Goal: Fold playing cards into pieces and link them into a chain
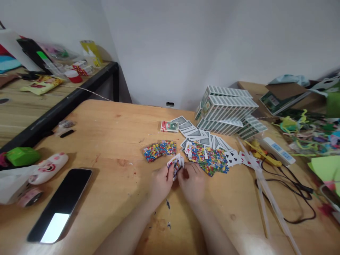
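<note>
1. My left hand (161,183) and my right hand (191,182) are both closed on a small packet of cards (176,165), held upright between them just above the worktop (111,141), near its middle and close in front of me.
2. I judge the packet light and thin. Each card bends easily, but squared together they feel stiffer. The faces look glossy, so they are likely to slide over one another if my grip loosens.
3. I think the best hold is on the long edges, thumb on one side and fingers on the other, pinching lightly so nothing creases.
4. The packet shows white faces with red pips and a busy multicoloured back.
5. Just beyond my hands lie a small fan of colourful cards (159,150) and a larger loose spread of cards (209,159), some face up with black clubs.
6. Farther back sit a red card box (169,126) and stacked packs (225,109). A dark phone (63,202) lies well to the left.
</note>
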The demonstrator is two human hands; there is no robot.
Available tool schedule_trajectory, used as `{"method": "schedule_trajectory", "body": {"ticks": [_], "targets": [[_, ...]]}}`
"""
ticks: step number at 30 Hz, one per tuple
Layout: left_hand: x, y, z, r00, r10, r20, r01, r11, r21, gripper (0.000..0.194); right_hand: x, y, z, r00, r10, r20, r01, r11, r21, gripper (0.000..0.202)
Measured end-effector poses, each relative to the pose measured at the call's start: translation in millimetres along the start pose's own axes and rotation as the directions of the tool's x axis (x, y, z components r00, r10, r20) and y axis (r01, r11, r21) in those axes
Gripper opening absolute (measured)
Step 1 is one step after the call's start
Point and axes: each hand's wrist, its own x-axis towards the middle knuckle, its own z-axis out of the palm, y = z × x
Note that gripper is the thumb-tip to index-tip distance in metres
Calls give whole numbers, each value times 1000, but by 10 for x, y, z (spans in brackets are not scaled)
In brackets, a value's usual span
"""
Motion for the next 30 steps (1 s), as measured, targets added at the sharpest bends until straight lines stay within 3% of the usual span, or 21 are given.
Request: {"method": "schedule_trajectory", "body": {"ticks": [5,10,14,19,22,24,26,30], "targets": [[58,-56,47,989,-124,75,133,982,-133,40,39,54,28,998,65,12,-66,989,133,9],[152,-72,7,971,-235,43,238,937,-257,35,86,51,41,980,162,112,-193,910,368,14],[199,-76,9,966,-256,25,251,916,-312,34,103,49,73,958,221,184,-280,863,420,14],[202,-107,37,966,-256,39,256,920,-298,34,63,41,65,979,148,138,-184,933,310,12],[195,-116,47,962,-267,62,272,906,-323,32,17,28,8,984,118,132,-157,927,340,15],[184,-112,56,960,-259,104,279,895,-348,31,-12,19,-32,974,166,153,-218,873,436,17],[164,-105,63,946,-279,164,323,853,-410,33,-33,5,-60,940,207,271,-330,750,573,22],[109,-96,49,926,-286,245,372,799,-472,38,-59,-46,-72,807,363,466,-591,483,646,35]]}}
